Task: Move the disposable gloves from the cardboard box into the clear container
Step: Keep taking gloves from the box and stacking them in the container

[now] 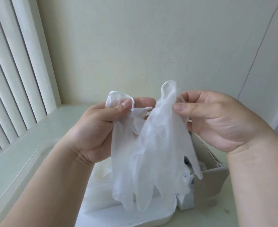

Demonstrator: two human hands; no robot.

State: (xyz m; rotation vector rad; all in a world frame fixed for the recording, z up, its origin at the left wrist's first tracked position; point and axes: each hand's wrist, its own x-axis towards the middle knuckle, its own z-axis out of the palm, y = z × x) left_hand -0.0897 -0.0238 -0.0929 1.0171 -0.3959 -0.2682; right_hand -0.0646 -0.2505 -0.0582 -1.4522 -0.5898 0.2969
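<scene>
Translucent white disposable gloves (pixel 153 154) hang in front of me, fingers pointing down. My left hand (pixel 102 126) grips the cuff end of one glove, thumb pressed over it. My right hand (pixel 217 118) pinches the top of another glove between thumb and fingers. Below them lies the clear container (pixel 36 154), its rim curving at the left, with pale gloves inside it partly hidden by my left arm. The cardboard box (pixel 212 182) stands at the lower right, open, with white packaging showing inside.
A pale green counter (pixel 28 128) runs to the wall behind. Vertical blinds (pixel 12 71) cover the left side. A thin cord (pixel 256 54) hangs down the wall at the right.
</scene>
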